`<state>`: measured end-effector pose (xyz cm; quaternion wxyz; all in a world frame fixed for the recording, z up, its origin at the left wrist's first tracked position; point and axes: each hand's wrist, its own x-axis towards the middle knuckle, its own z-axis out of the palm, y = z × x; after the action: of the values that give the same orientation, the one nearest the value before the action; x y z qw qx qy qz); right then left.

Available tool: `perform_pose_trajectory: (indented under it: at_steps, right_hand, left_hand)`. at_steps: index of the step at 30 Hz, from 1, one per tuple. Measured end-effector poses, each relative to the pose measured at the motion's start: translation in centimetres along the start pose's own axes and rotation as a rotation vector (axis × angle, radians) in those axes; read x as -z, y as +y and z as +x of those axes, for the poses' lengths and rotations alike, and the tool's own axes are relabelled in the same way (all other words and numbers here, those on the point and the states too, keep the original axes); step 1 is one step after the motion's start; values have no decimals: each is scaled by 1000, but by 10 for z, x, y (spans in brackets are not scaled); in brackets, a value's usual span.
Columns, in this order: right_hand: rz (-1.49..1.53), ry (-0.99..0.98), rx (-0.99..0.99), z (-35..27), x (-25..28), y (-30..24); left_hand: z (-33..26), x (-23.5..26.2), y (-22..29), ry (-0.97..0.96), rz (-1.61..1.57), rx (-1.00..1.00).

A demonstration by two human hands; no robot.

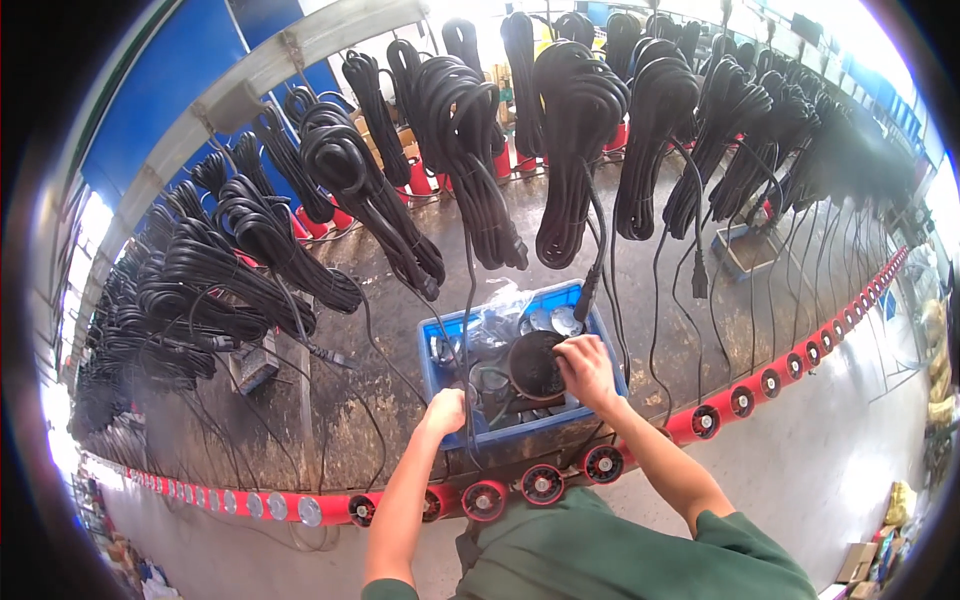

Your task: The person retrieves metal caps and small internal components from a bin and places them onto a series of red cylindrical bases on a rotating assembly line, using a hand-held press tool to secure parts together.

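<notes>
Where the person leaned in: a green shirt (600, 550) filled the bottom, and two bare arms reached forward over the near edge.
Row along the near edge: lots of red round parts (543, 484) sat side by side in a long curved line. Some showed black insides, and some on the left showed shiny silver fronts.
Left hand (447, 411): its grip was curled up by the near left part of the bin, next to a thin black cord (467, 345). I could not tell if it had hold of anything.
Right hand (585, 372): its grip was pinched nearly closed, with thumb and fingers on the right edge of a black round piece.
Black round piece (536, 366): it was at the near right part of the bin. I could not tell if it touched the things below.
Blue bin (540, 424): it stood on the worktop (645, 290) and held silver discs (565, 320) and a clear plastic bag (500, 312).
Black cable bundles (580, 90): fat loops hung above the worktop, with cords dangling down.
Far edge: more red parts (420, 180) stood in a row behind the bundles.
Farther back: blue panels (160, 120) stood at the left.
</notes>
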<state>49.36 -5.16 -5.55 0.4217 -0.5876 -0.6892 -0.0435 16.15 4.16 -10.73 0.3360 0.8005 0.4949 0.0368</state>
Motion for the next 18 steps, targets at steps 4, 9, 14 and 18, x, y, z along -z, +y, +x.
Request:
perform_pose_trajectory:
  at_steps: [4,9,14,18]
  right_hand:
    - [-127,-428,-69,11,-45,-17]
    - [-421,-433,-172,15,-89,-1]
    - [-327,-430,-190,19,-86,-6]
    - [-262,-371,-282,22,-64,2]
  left_hand:
    - [18,-14,-16,-270,530,-52]
    - [21,-22,-18,-173,535,-119]
    - [-3,-14,-20,-135,441,-164]
    - [-15,19,11,156,320,-95]
